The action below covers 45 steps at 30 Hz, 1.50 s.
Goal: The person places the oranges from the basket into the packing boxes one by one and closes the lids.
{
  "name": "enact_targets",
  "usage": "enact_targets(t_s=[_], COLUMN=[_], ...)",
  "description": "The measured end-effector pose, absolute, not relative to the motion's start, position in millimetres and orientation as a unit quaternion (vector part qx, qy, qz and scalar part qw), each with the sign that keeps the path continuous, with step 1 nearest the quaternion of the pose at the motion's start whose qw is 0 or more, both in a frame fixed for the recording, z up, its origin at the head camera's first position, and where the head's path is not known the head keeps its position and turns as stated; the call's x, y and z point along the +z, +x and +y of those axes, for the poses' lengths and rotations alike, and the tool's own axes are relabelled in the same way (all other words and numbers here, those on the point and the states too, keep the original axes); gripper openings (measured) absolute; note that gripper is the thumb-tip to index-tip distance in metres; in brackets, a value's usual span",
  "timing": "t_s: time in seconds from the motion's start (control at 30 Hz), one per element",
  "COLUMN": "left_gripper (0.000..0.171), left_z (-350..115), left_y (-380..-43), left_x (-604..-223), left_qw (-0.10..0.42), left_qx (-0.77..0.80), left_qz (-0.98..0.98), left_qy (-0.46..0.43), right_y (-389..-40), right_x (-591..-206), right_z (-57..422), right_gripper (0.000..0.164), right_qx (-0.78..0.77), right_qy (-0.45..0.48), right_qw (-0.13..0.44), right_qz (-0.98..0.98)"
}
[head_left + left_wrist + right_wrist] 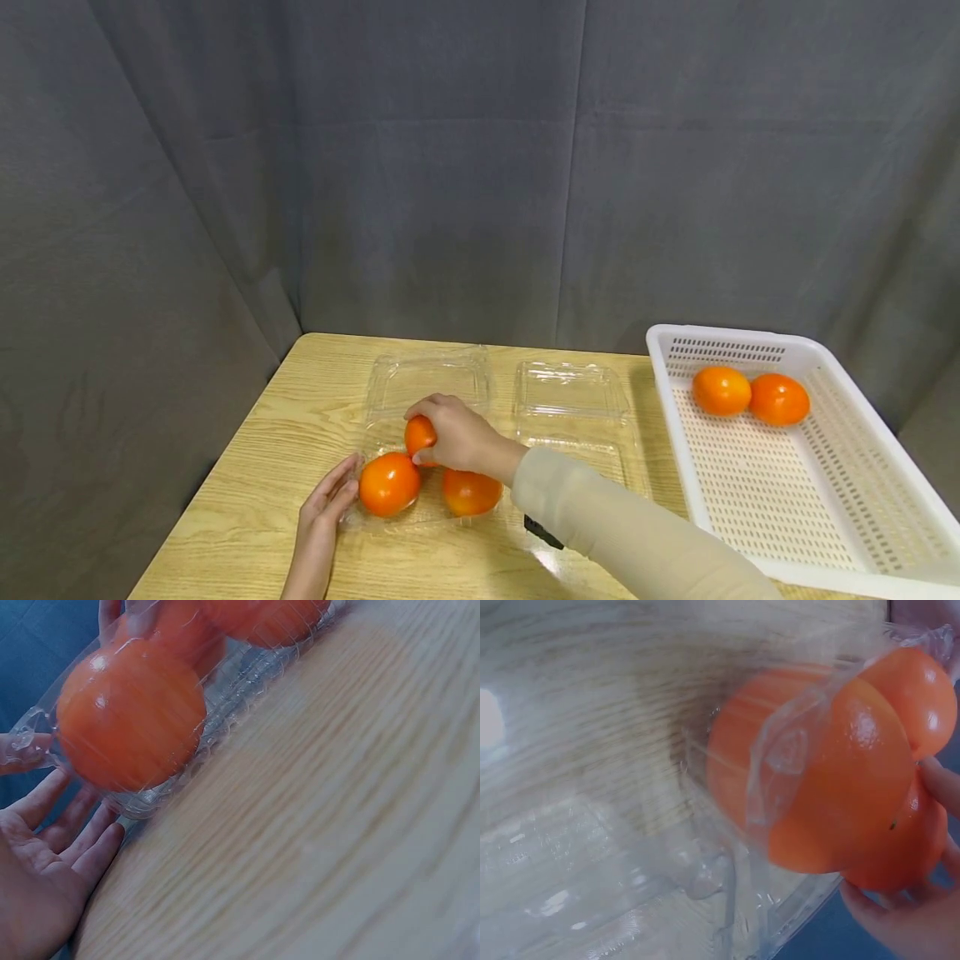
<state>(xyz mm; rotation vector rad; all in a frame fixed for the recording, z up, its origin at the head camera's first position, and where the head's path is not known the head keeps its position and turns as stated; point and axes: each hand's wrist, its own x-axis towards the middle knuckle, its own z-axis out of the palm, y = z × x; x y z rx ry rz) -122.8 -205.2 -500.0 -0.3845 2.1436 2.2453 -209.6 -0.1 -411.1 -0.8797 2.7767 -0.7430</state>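
My right hand (457,433) grips a glossy orange fruit (420,435) from above, fingers and thumb round its sides, over the back part of a clear plastic clamshell box (427,522). Two more such fruits sit in the front of this box, a left one (389,484) and a right one (471,493) partly under my right wrist. At the box's left side, my left hand (324,497) rests its fairly straight fingers against the wall. The left wrist view shows those fingers (86,840) outside the plastic, beside the left fruit (131,716).
A second clear clamshell box (573,392) lies open to the right, partly behind my sleeve. Farther right stands a white perforated basket (772,500) with two orange fruits (722,391) at its back. A grey curtain (450,183) hangs behind the wooden table (262,467).
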Motion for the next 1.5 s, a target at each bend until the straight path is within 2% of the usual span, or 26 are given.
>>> enact_targets(t_s=[0.27,0.63,1.13,1.5], left_gripper=[0.056,0.054,0.057,0.057], left_z=[-204.8,-204.4,-206.8,-206.0], left_y=[-122.0,-123.3,-122.9,-122.9], left_x=[-500.1,-500.4,-501.1,-499.1], left_qw=[0.008,0.003,0.019,0.017], left_qx=[0.711,0.718,0.718,0.713], left_qz=[0.695,0.687,0.686,0.691], left_qy=[-0.109,-0.110,-0.116,-0.119], right_y=[-207.3,-207.4,-220.4,-235.1], right_x=[-410.2,-410.9,-404.8,-398.6], right_z=[-4.5,-5.6,1.0,17.1], right_gripper=[0.051,0.049,0.032,0.032], right_qx=[-0.188,-0.174,-0.258,-0.270], right_qy=[-0.309,-0.315,-0.302,-0.254], right_qw=[0.091,0.091,0.090,0.087], right_qz=[0.928,0.929,0.913,0.925])
